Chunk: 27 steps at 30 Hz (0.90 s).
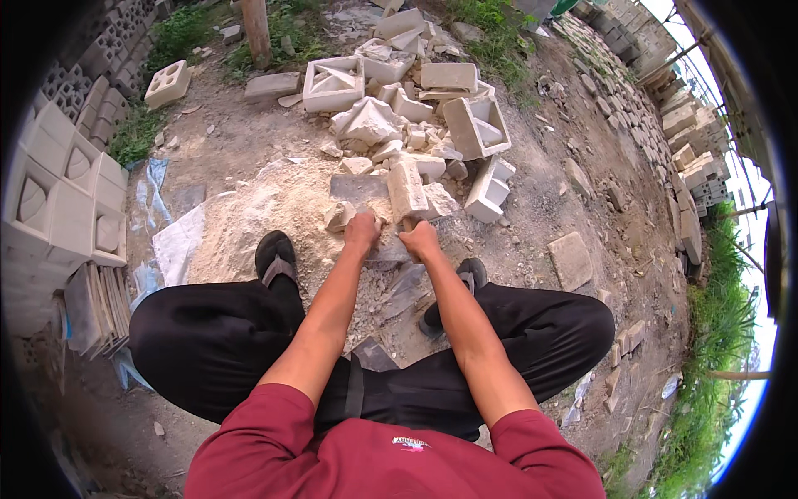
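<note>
At the lower edge of the frame a maroon short-sleeved shirt [374,466] leads up to bent knees in black trousers [220,333], with dark open sandals [276,258] planted wide on the dusty ground. Both bare forearms reach to the centre, where the left hand [362,230] has its fingers curled just beside a rough, pale tan stone chunk [337,217]; I cannot tell whether they grip anything. The right hand [421,240] is curled at the lower end of a long, beige rectangular masonry block [406,187], which stands at the centre of the frame; whether it is clamped on the block cannot be told. Under and between the hands lies a flat grey slab [389,249], and a heap of pale, sandy powder [253,212] spreads to their left. A square, tan concrete slab [570,259] lies right of centre. Farther up, broken cream-coloured rubble [368,123] fills the upper middle, among it a hollow, square-framed cream block [333,84]. A cream block with round holes [168,84] sits at upper left, and a brown wooden post [256,33] rises at the top.
</note>
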Motion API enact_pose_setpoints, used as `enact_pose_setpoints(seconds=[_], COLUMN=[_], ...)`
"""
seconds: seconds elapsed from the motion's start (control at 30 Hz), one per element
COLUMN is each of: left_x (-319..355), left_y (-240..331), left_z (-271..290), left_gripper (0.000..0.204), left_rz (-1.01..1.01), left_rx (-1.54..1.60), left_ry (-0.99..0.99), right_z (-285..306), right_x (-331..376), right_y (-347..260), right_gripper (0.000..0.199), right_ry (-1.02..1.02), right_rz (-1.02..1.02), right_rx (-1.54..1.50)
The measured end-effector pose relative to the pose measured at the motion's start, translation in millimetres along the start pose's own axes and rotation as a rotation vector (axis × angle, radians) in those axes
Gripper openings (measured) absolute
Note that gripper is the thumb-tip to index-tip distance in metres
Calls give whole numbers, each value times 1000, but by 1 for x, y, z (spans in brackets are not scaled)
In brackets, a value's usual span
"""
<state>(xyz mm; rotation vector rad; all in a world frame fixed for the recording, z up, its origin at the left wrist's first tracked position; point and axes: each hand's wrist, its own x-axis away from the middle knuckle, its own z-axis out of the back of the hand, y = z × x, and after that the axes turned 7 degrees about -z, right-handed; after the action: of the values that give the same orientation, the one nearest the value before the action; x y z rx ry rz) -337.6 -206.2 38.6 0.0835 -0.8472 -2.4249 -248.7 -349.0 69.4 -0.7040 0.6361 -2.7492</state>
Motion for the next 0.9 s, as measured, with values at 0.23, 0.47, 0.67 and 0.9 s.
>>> enact_pose_setpoints(seconds=[0.23, 0.47, 0.67, 0.9], left_x=[-16, -4, 16, 5], left_y=[-8, -16, 24, 5], left_z=[-16, -30, -39, -52], left_gripper=[25, 27, 46, 57], left_rz=[49, 191, 129, 196], left_rx=[308, 690, 545, 702], left_ry=[109, 103, 383, 389], right_z=[6, 2, -10, 12], right_x=[-6, 25, 48, 33], right_y=[-3, -5, 8, -32], right_gripper=[50, 52, 52, 56], right_ry=[22, 149, -33, 37], right_rz=[43, 193, 55, 117], right_rx=[4, -214, 142, -133])
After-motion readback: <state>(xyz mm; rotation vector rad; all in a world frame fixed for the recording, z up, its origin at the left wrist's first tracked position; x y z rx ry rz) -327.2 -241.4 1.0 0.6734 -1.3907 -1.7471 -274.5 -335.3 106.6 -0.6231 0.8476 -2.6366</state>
